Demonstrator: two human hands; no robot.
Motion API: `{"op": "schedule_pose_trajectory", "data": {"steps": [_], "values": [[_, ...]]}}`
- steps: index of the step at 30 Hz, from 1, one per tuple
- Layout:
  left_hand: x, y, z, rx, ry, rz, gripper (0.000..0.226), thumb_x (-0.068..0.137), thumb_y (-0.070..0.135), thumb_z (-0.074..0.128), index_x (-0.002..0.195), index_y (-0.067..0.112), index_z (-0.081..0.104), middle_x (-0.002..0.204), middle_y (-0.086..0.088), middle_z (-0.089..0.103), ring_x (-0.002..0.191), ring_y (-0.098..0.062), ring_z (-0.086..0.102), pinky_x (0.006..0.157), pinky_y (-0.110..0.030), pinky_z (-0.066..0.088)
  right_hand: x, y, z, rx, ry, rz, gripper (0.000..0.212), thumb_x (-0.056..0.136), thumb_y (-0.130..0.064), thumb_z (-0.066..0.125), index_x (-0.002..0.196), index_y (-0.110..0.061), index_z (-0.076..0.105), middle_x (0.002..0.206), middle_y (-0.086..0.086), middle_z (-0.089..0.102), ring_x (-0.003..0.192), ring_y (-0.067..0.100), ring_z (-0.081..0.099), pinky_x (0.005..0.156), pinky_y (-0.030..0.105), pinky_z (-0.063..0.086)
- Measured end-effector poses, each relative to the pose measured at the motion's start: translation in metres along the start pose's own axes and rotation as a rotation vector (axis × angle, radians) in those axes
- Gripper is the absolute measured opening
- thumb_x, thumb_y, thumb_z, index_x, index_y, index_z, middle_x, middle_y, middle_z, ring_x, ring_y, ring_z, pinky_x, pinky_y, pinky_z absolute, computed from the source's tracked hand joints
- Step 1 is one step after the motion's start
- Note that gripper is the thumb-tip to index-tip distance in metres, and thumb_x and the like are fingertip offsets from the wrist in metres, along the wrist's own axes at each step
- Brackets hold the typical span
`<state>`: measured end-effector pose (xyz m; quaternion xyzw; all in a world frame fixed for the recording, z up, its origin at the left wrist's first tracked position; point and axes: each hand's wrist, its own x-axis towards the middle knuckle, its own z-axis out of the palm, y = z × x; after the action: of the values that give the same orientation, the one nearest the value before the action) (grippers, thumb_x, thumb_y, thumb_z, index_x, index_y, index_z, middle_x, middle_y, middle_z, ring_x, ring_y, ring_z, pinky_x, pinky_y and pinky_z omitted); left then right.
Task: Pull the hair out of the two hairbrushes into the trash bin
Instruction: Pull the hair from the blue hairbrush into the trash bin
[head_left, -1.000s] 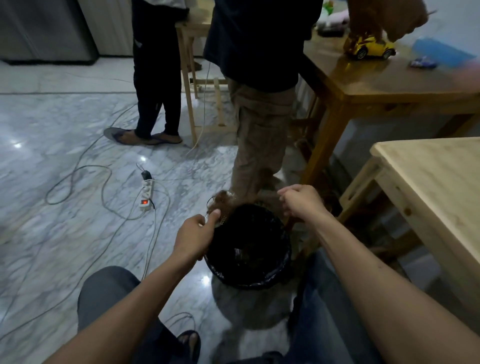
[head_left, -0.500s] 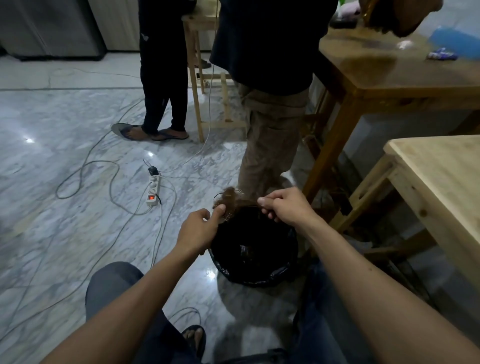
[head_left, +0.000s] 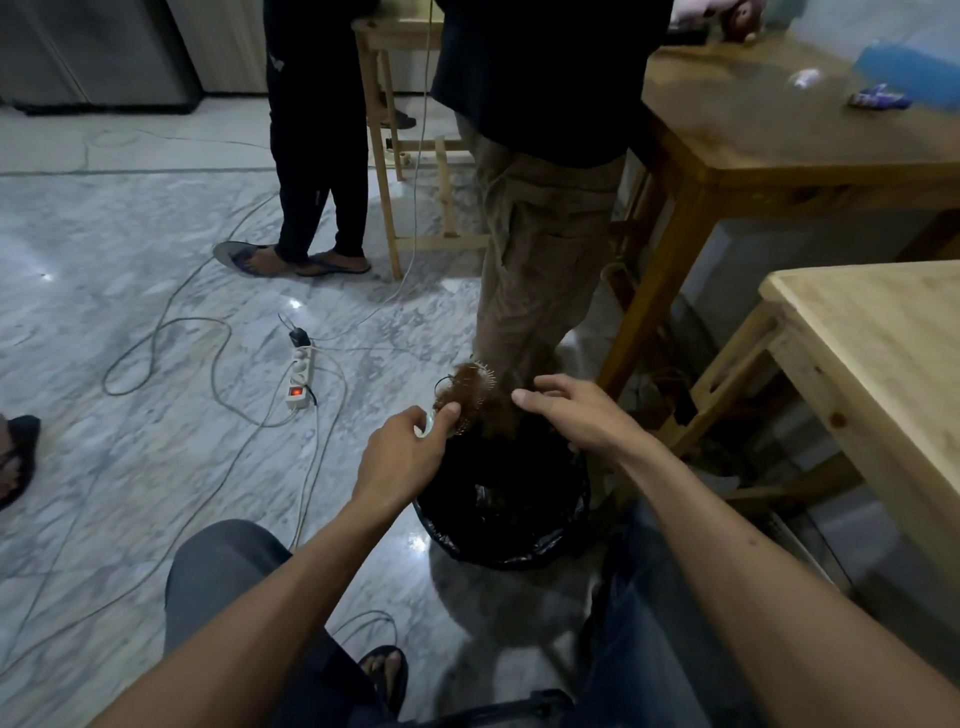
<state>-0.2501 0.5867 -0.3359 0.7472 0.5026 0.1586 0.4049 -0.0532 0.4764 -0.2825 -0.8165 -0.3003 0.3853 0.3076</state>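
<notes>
We see reddish-brown hair (head_left: 470, 395) clumped on a hairbrush (head_left: 483, 382) with pale, silvery bristles, above a trash bin (head_left: 519, 545) lined in glossy black plastic. The floor (head_left: 130, 457) is grey-white veined marble. A white power strip (head_left: 300, 376) shows a glowing red switch. One counter (head_left: 883, 364) is pale blond wood, another counter (head_left: 769, 130) darker honey-brown, with a blue object (head_left: 914, 73) on it

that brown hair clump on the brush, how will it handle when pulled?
The hair clump looks loose and fluffy, so it is probably floppy, very light, and may tear off in tufts. It sits tangled in the hairbrush bristles, so it will likely snag. The left hand grips the brush over the trash bin; loose tufts should drop in.
</notes>
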Motion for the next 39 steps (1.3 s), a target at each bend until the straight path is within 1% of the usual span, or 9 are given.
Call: {"op": "schedule_pose_trajectory", "data": {"steps": [3, 5, 9, 17, 23, 26, 29, 33, 39], "values": [[-0.003, 0.01, 0.005, 0.044, 0.01, 0.03, 0.067, 0.086, 0.079, 0.048, 0.075, 0.013, 0.053, 0.056, -0.004, 0.058, 0.053, -0.024, 0.057, 0.054, -0.04, 0.048, 0.0, 0.003, 0.01, 0.182, -0.078, -0.072, 0.059, 0.09, -0.052, 0.073, 0.137, -0.017, 0.063, 0.066, -0.01, 0.061, 0.057, 0.005, 0.054, 0.049, 0.024, 0.043], [-0.001, 0.013, 0.007, 0.037, -0.01, 0.034, 0.069, 0.086, 0.078, 0.05, 0.077, 0.01, 0.056, 0.059, -0.005, 0.06, 0.053, -0.024, 0.058, 0.052, -0.038, 0.045, 0.002, 0.005, 0.017, 0.22, -0.091, -0.108, 0.036, 0.092, -0.038, 0.076, 0.11, -0.007, 0.076, 0.051, -0.01, 0.056, 0.048, 0.008, 0.045, 0.046, 0.023, 0.039], [0.009, 0.004, 0.001, -0.182, -0.103, -0.102, 0.061, 0.086, 0.071, 0.06, 0.073, 0.012, 0.052, 0.055, -0.005, 0.053, 0.035, -0.017, 0.043, 0.039, -0.024, 0.03, 0.003, 0.005, 0.019, 0.157, 0.008, -0.077, 0.024, 0.088, -0.029, 0.08, 0.076, -0.009, 0.082, 0.059, -0.006, 0.069, 0.048, 0.005, 0.052, 0.05, 0.021, 0.04], [0.034, -0.004, 0.006, -0.499, 0.009, -0.458, 0.055, 0.097, 0.053, 0.06, 0.071, 0.005, 0.054, 0.055, -0.013, 0.05, 0.034, -0.019, 0.039, 0.036, -0.02, 0.029, -0.007, 0.001, 0.01, 0.087, -0.002, 0.048, 0.019, 0.079, -0.024, 0.081, 0.068, -0.008, 0.083, 0.067, 0.005, 0.078, 0.072, 0.019, 0.076, 0.084, 0.038, 0.062], [0.038, -0.012, -0.009, -0.363, -0.009, -0.325, 0.052, 0.094, 0.057, 0.06, 0.075, 0.01, 0.05, 0.06, -0.013, 0.047, 0.038, -0.019, 0.037, 0.041, -0.024, 0.027, -0.014, 0.009, -0.028, -0.01, -0.003, 0.057, 0.011, 0.09, -0.021, 0.074, 0.094, -0.018, 0.084, 0.094, 0.002, 0.079, 0.083, 0.014, 0.066, 0.069, 0.03, 0.049], [0.029, 0.0, 0.001, -0.257, -0.064, -0.164, 0.062, 0.082, 0.074, 0.058, 0.074, 0.013, 0.048, 0.057, -0.009, 0.047, 0.04, -0.022, 0.041, 0.046, -0.031, 0.032, -0.012, 0.007, -0.023, -0.047, -0.085, 0.024, 0.054, 0.092, -0.021, 0.069, 0.145, -0.024, 0.058, 0.119, -0.004, 0.064, 0.092, 0.013, 0.063, 0.07, 0.028, 0.052], [0.021, 0.013, 0.006, -0.123, -0.059, -0.05, 0.068, 0.081, 0.08, 0.051, 0.072, 0.012, 0.048, 0.059, -0.01, 0.054, 0.051, -0.028, 0.052, 0.055, -0.038, 0.039, -0.009, 0.002, -0.015, 0.136, -0.027, 0.003, 0.062, 0.095, -0.03, 0.067, 0.154, -0.022, 0.047, 0.122, 0.0, 0.065, 0.079, 0.016, 0.063, 0.064, 0.029, 0.053], [0.011, 0.033, 0.005, 0.026, -0.036, 0.035, 0.068, 0.083, 0.081, 0.047, 0.079, 0.014, 0.058, 0.065, -0.01, 0.067, 0.058, -0.028, 0.064, 0.057, -0.04, 0.052, -0.005, 0.0, -0.002, 0.248, -0.04, -0.026, 0.053, 0.094, -0.045, 0.07, 0.139, -0.02, 0.06, 0.105, 0.0, 0.071, 0.073, 0.012, 0.064, 0.057, 0.022, 0.053], [0.011, 0.038, 0.004, -0.062, -0.069, -0.032, 0.059, 0.089, 0.07, 0.05, 0.087, 0.012, 0.062, 0.07, -0.008, 0.066, 0.056, -0.025, 0.061, 0.052, -0.037, 0.048, 0.002, 0.005, 0.015, 0.301, -0.026, -0.072, 0.014, 0.092, -0.02, 0.076, 0.083, -0.009, 0.078, 0.07, -0.001, 0.071, 0.052, 0.005, 0.052, 0.048, 0.017, 0.045]]}}
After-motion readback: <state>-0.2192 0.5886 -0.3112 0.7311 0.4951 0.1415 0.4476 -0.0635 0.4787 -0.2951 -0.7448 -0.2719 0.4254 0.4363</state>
